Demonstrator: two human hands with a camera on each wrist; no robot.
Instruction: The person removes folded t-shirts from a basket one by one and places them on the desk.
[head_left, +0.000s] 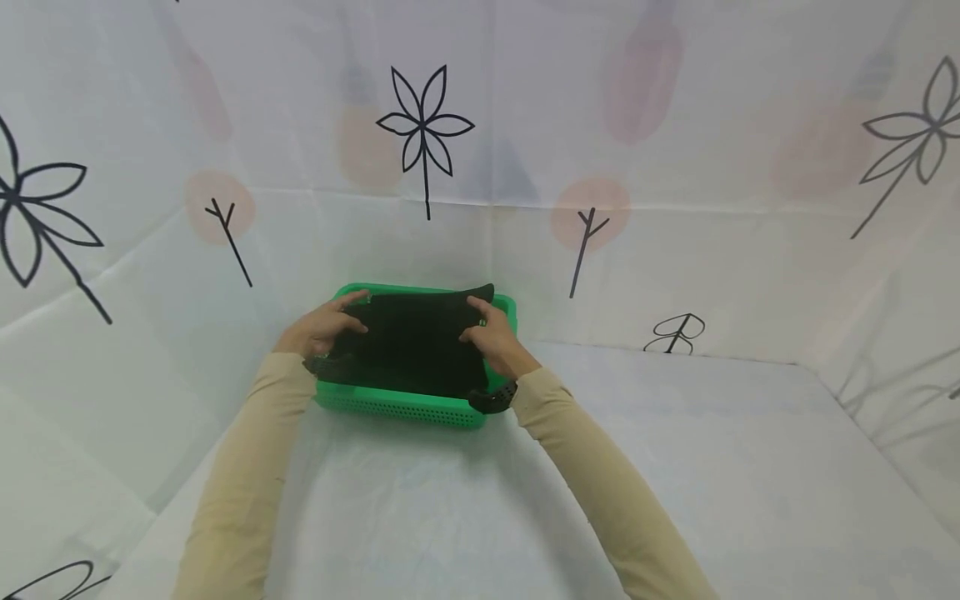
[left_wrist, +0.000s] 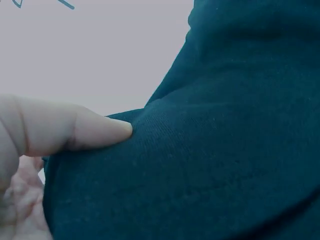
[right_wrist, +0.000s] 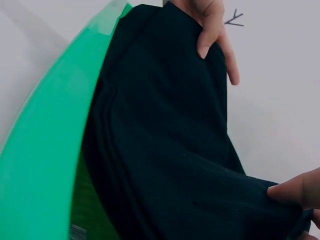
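Observation:
A dark folded cloth, perhaps a garment, lies over a green plastic basket in the head view. My left hand pinches its left side, the thumb lying on top of the fabric. At the opposite side, my right hand grips the cloth near its far right corner. Close up, the left thumb presses the fabric, with curled fingers partly hidden behind it. In the right wrist view the cloth spans both hands beside the basket wall, and the right thumb presses its edge.
The basket stands on a white-covered table, close to a white curtain printed with flowers and twigs. Dark bands sit at both wrists, below beige sleeves. More white sheeting hangs at the left and right.

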